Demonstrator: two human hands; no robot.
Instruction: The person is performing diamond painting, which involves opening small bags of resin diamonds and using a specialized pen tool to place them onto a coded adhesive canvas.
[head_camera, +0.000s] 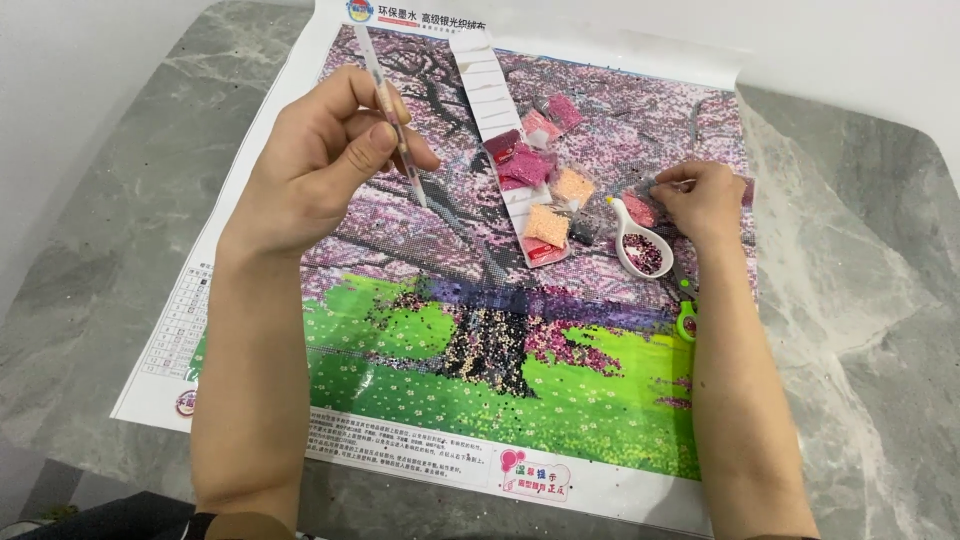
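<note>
Partly hidden under the right hand (705, 200), whose fingers pinched something too small to identify beside the white tray (640, 245), the canvas (500, 330) covered a grey marble table (860, 300), while the left hand (325, 165) pinched a pen (395, 120).

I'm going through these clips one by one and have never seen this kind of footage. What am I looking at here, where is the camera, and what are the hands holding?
There is no machine: one camera worn on a person's head looks down at their two bare hands. On a grey marble-look table lies a diamond-painting canvas of a pink tree on green grass. The left hand holds a clear applicator pen. The right hand pinches the canvas edge beside a white bead tray. Small bead bags in pink and peach lie between them.
</note>
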